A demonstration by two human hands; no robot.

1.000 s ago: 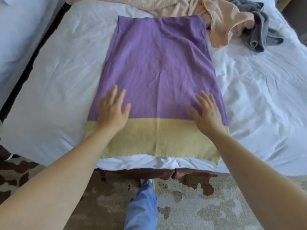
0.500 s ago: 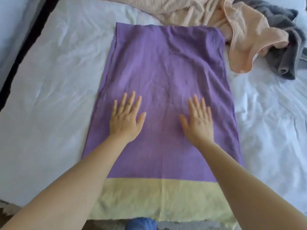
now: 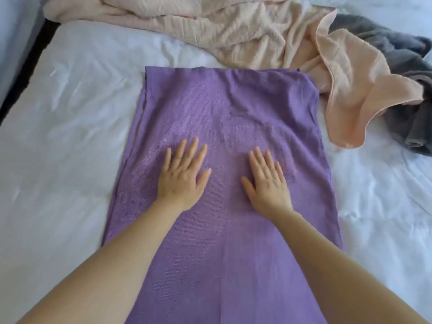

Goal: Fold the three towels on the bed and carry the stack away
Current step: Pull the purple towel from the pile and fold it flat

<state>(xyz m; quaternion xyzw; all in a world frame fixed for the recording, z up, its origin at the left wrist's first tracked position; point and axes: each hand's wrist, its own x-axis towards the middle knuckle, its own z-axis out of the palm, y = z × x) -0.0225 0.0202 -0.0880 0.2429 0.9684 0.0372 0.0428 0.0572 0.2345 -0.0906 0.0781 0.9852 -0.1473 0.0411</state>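
Lengthwise, the purple towel [image 3: 233, 108] is lying flat on the white bed [image 3: 70, 136], its long axis running straight away from the person, far edge squared toward the crumpled cream blanket [image 3: 210, 26]. Both palms are pressing down on its middle, fingers straight and spread: left hand [image 3: 182, 176] beside right hand [image 3: 266, 181], slightly apart. Just beside its far right corner, a peach towel [image 3: 355, 90] is lying bunched against a grey towel [image 3: 402, 57].

No text, label, brand, number or sign can be read anywhere in view.
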